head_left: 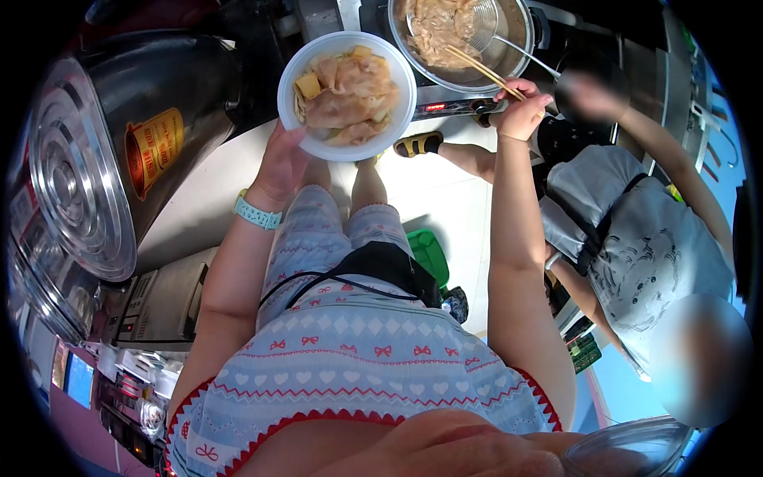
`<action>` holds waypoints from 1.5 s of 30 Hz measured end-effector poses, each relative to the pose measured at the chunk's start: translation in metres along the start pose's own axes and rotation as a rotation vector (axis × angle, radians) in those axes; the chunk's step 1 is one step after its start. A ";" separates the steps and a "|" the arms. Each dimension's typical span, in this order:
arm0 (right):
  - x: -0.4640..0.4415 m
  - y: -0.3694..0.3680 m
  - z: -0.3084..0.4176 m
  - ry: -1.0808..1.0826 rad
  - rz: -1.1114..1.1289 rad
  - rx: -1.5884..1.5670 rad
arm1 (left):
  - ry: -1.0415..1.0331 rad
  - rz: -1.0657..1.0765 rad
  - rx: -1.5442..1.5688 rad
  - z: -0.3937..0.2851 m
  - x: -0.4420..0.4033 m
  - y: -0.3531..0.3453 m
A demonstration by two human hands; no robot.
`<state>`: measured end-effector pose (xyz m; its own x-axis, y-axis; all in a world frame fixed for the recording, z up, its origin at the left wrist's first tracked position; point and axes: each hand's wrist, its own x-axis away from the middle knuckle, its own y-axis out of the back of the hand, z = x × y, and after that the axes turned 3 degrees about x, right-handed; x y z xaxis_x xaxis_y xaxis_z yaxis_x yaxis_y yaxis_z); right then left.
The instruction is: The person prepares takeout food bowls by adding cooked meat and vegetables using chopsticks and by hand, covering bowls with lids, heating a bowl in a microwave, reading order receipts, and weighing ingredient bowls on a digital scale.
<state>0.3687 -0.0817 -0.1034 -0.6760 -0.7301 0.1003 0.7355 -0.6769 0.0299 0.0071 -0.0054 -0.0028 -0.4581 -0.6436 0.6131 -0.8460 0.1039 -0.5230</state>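
My left hand (284, 161) grips the rim of a white plastic bowl (406, 103) from its near left side. Thin slices of pale meat (354, 103) and yellow tofu-like pieces (307, 85) fill the bowl. Wooden chopsticks (486, 71) are pinched in my right hand (524, 111), their tips over a metal pot (522, 28) at the top right. More meat slices (437, 32) lie in the pot, beside a wire strainer (475, 28). The strainer's handle runs toward a co-worker's hand (592, 97), which is blurred.
A co-worker in a grey apron (652, 246) stands close on my right. At left is a large black barrel (187, 103) with a shiny metal lid (71, 187). A cooker with a red display (435, 106) sits under the pot. A green basket (429, 254) is on the floor.
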 end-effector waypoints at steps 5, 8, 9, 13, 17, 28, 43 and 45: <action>-0.006 -0.002 0.003 -0.037 -0.122 -0.004 | 0.003 0.013 -0.009 0.000 -0.001 0.002; -0.001 0.007 0.000 -0.014 0.067 -0.095 | 0.005 0.004 -0.005 -0.001 0.001 0.001; 0.002 0.007 0.002 -0.014 0.067 -0.095 | 0.004 0.004 -0.005 -0.001 0.001 0.000; 0.007 0.004 0.002 0.049 0.176 0.040 | 0.013 -0.011 0.003 -0.001 0.001 0.001; 0.006 -0.003 0.002 -0.027 0.057 0.008 | 0.011 -0.001 0.013 0.000 0.000 0.003; 0.000 -0.007 0.000 -0.173 -0.169 -0.140 | 0.012 0.012 0.000 -0.005 0.000 -0.001; 0.017 -0.023 0.002 0.332 0.025 0.132 | 0.021 0.056 0.071 -0.005 -0.001 0.007; 0.013 -0.021 0.008 0.417 0.013 0.205 | 0.021 0.054 0.068 -0.004 -0.001 0.008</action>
<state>0.3452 -0.0758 -0.0944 -0.5963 -0.7426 -0.3048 0.7099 -0.6651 0.2317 -0.0003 -0.0010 -0.0054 -0.5086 -0.6223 0.5950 -0.8000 0.0861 -0.5938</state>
